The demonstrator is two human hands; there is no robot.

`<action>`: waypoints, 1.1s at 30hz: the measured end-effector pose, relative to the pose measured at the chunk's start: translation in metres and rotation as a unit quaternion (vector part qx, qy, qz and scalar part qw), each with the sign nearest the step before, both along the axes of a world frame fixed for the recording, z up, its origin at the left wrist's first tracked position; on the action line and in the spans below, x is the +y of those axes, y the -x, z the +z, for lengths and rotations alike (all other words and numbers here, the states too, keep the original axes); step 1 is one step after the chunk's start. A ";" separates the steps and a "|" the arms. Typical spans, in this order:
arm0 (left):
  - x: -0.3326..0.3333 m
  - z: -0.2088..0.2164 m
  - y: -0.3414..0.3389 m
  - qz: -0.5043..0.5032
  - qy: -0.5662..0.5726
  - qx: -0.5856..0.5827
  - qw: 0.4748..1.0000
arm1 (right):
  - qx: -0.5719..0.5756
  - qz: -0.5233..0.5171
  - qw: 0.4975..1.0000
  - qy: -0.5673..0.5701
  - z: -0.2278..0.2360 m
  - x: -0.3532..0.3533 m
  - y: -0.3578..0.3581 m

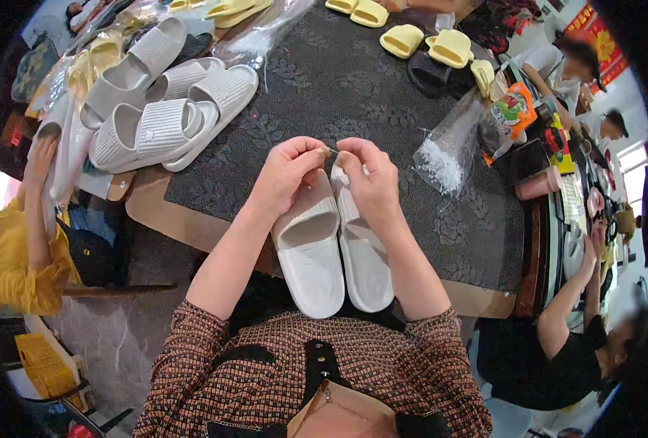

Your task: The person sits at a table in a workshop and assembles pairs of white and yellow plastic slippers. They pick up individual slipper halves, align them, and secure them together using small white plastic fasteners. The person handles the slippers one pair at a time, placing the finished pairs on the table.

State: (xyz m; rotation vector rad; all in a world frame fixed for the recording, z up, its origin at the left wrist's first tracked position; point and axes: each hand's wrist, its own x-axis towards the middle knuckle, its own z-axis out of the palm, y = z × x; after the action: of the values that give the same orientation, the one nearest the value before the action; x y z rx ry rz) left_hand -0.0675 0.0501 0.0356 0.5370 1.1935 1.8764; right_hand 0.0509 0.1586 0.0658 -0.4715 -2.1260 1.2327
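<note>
A pair of light grey slide slippers (310, 274) lies side by side in front of me, toes away, heels over the table's near edge. Above their toe ends my left hand (292, 172) is closed in a pinch. My right hand (368, 177) pinches right beside it, thumb and forefinger together. Something tiny shows between the two sets of fingertips, too small to name. Both wrists pass over the slippers' straps, and the right hand covers part of the right slipper (366, 270).
Grey slippers (165, 135) are piled at the left. A clear bag of small white pieces (444, 162) lies at the right of the dark patterned table mat (324, 87). Yellow slippers (450, 48) stand at the far side. Co-workers sit left, in a yellow top (24, 255), and right.
</note>
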 end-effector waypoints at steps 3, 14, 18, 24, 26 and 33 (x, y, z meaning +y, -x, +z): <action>-0.002 -0.001 0.001 0.030 -0.021 -0.036 0.999 | 0.065 -0.004 0.974 -0.218 -0.004 0.015 -0.004; -0.037 0.002 0.008 0.233 0.037 0.383 0.893 | -0.207 0.179 0.906 -0.323 0.037 -0.020 -0.075; -0.064 0.006 0.033 0.298 0.057 0.417 0.857 | -0.247 0.140 0.874 -0.394 0.030 -0.036 -0.083; -0.144 0.003 0.112 0.461 0.192 0.559 0.662 | -0.224 0.141 0.872 -0.411 0.008 -0.047 -0.079; -0.159 0.005 0.141 0.471 0.203 0.586 0.628 | -0.220 0.127 0.886 -0.389 -0.011 -0.046 -0.075; -0.161 0.028 0.193 0.416 0.276 0.591 0.633 | -0.253 0.037 0.913 -0.319 0.016 -0.037 -0.103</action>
State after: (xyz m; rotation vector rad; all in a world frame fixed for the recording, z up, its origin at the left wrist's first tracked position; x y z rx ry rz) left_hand -0.2601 -0.1110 0.0637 1.0136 3.2213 1.4856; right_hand 0.1535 0.1215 0.0819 -0.4435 -2.8347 0.3957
